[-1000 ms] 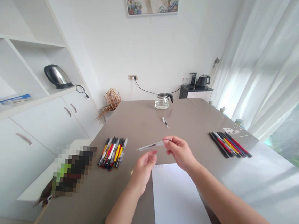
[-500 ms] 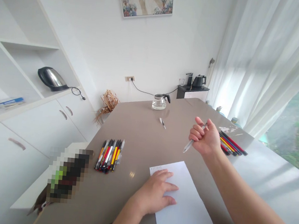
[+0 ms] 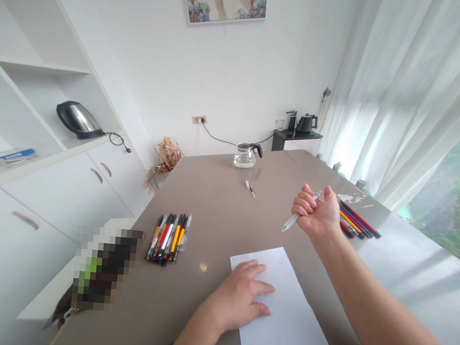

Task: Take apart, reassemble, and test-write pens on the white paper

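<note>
White paper (image 3: 287, 317) lies on the brown table (image 3: 210, 208), with a short row of small marks near its top left corner. My left hand (image 3: 245, 294) rests flat on the sheet's left side, fingers spread. Above the table, past the sheet's far edge, my right hand (image 3: 315, 212) has its palm turned up and its fingers curled round a clear pen (image 3: 290, 222), tip pointing down and left. Beyond, a single white and black pen (image 3: 250, 188) lies by itself. To the right of my right hand is a bundle of coloured pens (image 3: 358, 220), partly hidden by the hand.
A row of several pens (image 3: 168, 238) lies on the table's left. At the far edge stands a glass pot (image 3: 244, 157) with clear liquid. White scraps (image 3: 350, 198) lie near the right edge. A kettle (image 3: 79, 120) sits on the left shelf; a pixelated patch (image 3: 104, 271) covers something below.
My right hand has turned slightly, its thumb shifting right, with the clear pen still in it. My left hand and the paper stay in place. The view has tilted a little.
</note>
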`<state>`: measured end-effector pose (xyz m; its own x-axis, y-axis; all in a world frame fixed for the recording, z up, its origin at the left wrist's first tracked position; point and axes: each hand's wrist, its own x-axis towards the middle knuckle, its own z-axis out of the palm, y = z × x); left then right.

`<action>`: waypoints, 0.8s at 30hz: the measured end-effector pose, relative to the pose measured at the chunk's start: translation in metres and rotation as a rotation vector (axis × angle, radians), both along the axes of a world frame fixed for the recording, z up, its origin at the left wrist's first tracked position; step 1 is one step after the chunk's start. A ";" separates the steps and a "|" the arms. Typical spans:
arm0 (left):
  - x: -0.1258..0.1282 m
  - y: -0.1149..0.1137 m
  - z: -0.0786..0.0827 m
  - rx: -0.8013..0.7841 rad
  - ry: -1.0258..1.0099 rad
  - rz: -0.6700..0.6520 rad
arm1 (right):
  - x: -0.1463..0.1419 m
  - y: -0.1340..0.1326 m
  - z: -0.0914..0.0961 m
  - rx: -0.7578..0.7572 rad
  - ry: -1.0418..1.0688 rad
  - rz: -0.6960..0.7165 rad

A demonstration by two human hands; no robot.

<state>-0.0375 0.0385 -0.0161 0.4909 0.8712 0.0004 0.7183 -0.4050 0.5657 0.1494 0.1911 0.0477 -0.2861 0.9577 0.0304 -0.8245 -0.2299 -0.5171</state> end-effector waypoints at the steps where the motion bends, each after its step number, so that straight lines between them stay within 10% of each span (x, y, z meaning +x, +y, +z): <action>1: 0.000 0.000 0.001 0.005 0.000 0.003 | 0.000 0.000 0.000 0.002 0.000 0.000; 24: 0.002 -0.009 0.006 0.050 0.143 0.031 | -0.002 0.001 0.001 -0.001 -0.050 -0.110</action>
<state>-0.0354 0.0298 -0.0100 0.4621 0.8865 -0.0238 0.8025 -0.4065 0.4368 0.1471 0.1919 0.0490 -0.1800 0.9835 0.0177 -0.8181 -0.1397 -0.5578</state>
